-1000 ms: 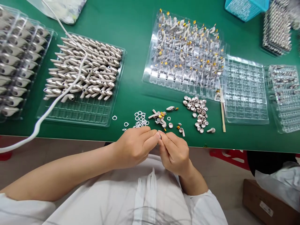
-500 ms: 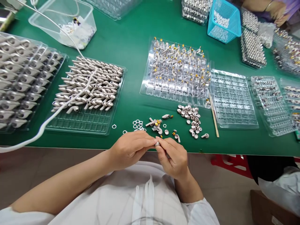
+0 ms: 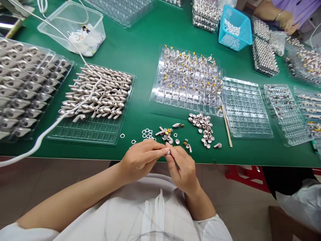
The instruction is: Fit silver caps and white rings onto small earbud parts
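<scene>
Close to the table's front edge, my left hand (image 3: 140, 158) and my right hand (image 3: 183, 169) meet at the fingertips. Both pinch one small pale earbud part (image 3: 168, 152), mostly covered by the fingers. Just beyond them lie several earbud stems with yellow flex pieces (image 3: 166, 132) in a small heap. White rings (image 3: 147, 134) are scattered left of that heap, partly behind my left hand. To the right is a pile of round earbud caps (image 3: 204, 127). A single earbud shell (image 3: 218, 145) lies beside this pile.
A tray of earbud shells (image 3: 97, 93) stands left, crossed by a white cable (image 3: 47, 134). A clear tray of flex-fitted parts (image 3: 185, 80) lies ahead, with a wooden stick (image 3: 227, 127) beside it. Farther back are a blue basket (image 3: 234, 36) and another person's hand (image 3: 286, 21).
The view has shifted slightly. My fingers have closed further over the small earbud part, so less of it shows. Both hands stay together at the table edge.
</scene>
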`<state>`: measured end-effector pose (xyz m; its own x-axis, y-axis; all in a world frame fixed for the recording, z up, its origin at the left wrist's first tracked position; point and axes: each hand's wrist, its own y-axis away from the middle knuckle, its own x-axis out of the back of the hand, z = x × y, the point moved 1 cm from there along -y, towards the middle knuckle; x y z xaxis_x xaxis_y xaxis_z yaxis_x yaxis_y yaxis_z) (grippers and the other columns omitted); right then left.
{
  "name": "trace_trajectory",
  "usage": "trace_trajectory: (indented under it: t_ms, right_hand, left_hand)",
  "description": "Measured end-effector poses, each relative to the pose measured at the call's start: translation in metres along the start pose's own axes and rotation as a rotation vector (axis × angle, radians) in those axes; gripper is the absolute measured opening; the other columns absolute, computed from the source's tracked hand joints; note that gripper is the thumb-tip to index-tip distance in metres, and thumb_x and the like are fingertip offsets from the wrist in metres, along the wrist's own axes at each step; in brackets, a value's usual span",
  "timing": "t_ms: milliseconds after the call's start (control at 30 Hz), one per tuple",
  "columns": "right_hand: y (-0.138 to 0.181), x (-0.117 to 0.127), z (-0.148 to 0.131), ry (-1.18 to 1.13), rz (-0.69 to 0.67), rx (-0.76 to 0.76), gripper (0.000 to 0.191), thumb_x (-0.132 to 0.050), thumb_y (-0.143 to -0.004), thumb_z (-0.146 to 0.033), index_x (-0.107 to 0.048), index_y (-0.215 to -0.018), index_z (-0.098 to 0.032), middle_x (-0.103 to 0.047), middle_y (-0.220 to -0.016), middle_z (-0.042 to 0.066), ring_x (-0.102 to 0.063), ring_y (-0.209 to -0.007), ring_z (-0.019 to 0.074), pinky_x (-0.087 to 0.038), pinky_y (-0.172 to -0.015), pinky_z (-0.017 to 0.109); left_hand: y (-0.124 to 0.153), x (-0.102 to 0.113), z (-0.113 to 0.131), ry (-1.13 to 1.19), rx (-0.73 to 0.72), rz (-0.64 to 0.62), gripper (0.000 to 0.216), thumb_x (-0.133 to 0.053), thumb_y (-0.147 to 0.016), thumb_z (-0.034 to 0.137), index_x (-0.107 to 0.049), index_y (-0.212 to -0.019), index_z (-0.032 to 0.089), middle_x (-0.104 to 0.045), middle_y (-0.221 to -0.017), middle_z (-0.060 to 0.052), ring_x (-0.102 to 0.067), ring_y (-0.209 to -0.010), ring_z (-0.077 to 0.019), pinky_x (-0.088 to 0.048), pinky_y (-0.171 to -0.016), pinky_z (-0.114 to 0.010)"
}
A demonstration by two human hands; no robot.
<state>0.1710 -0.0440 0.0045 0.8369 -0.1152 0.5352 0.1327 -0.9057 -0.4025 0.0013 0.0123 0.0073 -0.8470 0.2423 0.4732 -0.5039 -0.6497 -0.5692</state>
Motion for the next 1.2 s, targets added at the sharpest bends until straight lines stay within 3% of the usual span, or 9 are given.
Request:
trace_trajectory:
  t_ms: [200,400,567,833,1200]
  right_hand:
    - [0.000,-0.001,-0.002,-0.020,0.048,-0.026,0.037,-0.052,-0.092,-0.007,-0.060,-0.127,-0.014,-0.072,-0.102,0.012,-0.069,-0.086,0.0176,-0.060,-0.074,0.030]
    - [-0.002,0.002,-0.010,-0.035,0.042,-0.049,0.035,-0.051,-0.092,-0.007,-0.061,-0.125,-0.014,-0.071,-0.096,0.011,-0.066,-0.079,0.0155,-0.058,-0.068,0.028]
    - [-0.001,0.002,-0.012,-0.064,0.011,-0.098,0.035,-0.050,-0.093,-0.008,-0.060,-0.126,-0.014,-0.070,-0.096,0.010,-0.066,-0.081,0.0161,-0.059,-0.072,0.029]
    - [0.002,0.001,-0.012,-0.103,-0.024,-0.188,0.035,-0.048,-0.096,-0.012,-0.059,-0.128,-0.017,-0.067,-0.098,0.010,-0.065,-0.081,0.0159,-0.058,-0.071,0.030]
    - [0.005,0.004,-0.011,-0.049,0.018,-0.066,0.039,-0.051,-0.091,-0.005,-0.058,-0.129,-0.012,-0.071,-0.093,0.012,-0.066,-0.079,0.0173,-0.057,-0.065,0.029]
  left_hand:
    - [0.000,-0.003,-0.002,0.066,-0.002,0.005,0.030,-0.050,-0.090,0.001,-0.066,-0.110,0.016,-0.074,-0.093,-0.010,-0.068,-0.082,-0.0155,-0.058,-0.070,-0.028]
    - [0.000,-0.003,0.001,-0.011,-0.009,0.077,0.023,-0.057,-0.090,0.006,-0.064,-0.109,0.017,-0.075,-0.087,-0.007,-0.070,-0.081,-0.0151,-0.060,-0.073,-0.028]
    - [0.001,0.000,0.001,0.007,-0.052,-0.006,0.029,-0.053,-0.090,0.004,-0.063,-0.114,0.017,-0.073,-0.090,-0.010,-0.067,-0.079,-0.0156,-0.057,-0.069,-0.029]
    - [0.004,-0.004,-0.001,0.005,-0.069,-0.014,0.036,-0.046,-0.092,0.004,-0.060,-0.123,0.016,-0.071,-0.095,-0.013,-0.065,-0.082,-0.0178,-0.055,-0.069,-0.031]
    - [0.006,-0.004,0.005,-0.084,-0.117,-0.053,0.039,-0.046,-0.088,0.000,-0.057,-0.123,0.012,-0.071,-0.096,-0.015,-0.065,-0.084,-0.0193,-0.057,-0.070,-0.032]
